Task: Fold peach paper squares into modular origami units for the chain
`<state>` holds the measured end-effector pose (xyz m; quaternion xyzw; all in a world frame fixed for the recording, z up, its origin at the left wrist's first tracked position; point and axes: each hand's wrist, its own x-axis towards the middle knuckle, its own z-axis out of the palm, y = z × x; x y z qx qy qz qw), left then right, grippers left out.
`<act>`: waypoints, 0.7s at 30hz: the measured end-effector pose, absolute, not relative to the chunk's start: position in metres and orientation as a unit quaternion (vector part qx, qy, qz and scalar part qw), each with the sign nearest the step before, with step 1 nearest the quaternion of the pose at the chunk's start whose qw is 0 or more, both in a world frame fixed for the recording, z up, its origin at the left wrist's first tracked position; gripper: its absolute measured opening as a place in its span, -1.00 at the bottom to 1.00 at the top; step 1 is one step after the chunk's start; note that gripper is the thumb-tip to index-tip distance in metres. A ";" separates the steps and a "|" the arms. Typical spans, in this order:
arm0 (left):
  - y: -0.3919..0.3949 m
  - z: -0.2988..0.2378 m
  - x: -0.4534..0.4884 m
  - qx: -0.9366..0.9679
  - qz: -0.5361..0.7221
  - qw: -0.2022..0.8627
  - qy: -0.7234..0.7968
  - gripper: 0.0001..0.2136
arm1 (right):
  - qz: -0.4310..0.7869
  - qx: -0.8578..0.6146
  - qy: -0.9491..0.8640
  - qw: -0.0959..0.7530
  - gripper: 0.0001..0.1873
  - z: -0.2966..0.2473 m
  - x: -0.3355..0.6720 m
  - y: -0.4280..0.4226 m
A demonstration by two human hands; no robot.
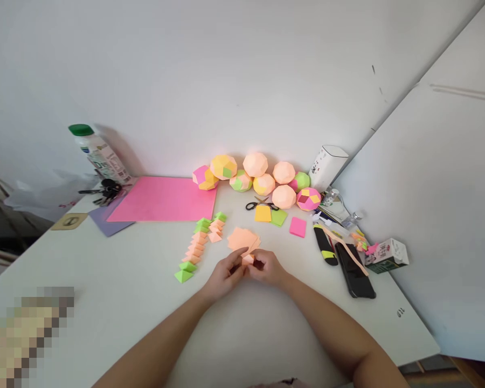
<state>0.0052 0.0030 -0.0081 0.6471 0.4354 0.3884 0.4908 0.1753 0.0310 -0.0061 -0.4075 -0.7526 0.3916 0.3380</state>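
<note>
Both my left hand (226, 274) and my right hand (268, 265) pinch a small folded piece of peach paper (248, 260) between them, low over the front middle of the table. My fingers hide part of its folds. Just beyond my fingertips lies a loose spread of flat peach paper sheets (241, 238). To the left of my hands runs a slanting row of folded paper pieces, peach ones (195, 248) in the middle and green ones (184, 275) at the ends. A shorter row of folded pieces (215, 230) stands beside it.
Faceted paper balls (255, 164) are heaped by the wall. Scissors (262, 205), yellow (262, 214), green (279, 217) and pink (298, 227) paper pads lie before them. At right are a box cutter (325, 245), a phone (353, 272) and a small carton (388, 255); at left, a pink sheet (165, 199) and a bottle (105, 159).
</note>
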 end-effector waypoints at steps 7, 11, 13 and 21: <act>-0.001 -0.007 0.006 0.661 0.390 0.461 0.445 -0.62 | 0.397 -0.408 -0.762 0.308 -0.97 -0.006 0.175 0.030; -0.002 -0.004 0.007 0.666 0.387 0.457 0.444 -0.62 | 0.399 -0.404 -0.762 0.311 -0.95 -0.010 0.175 0.030; -0.002 -0.003 0.007 0.657 0.384 0.469 0.448 -0.62 | 0.401 -0.398 -0.760 0.321 -0.91 -0.011 0.175 0.031; 0.000 -0.002 0.007 0.617 0.406 0.492 0.460 -0.60 | 0.427 -0.391 -0.735 0.352 -0.85 -0.002 0.174 0.033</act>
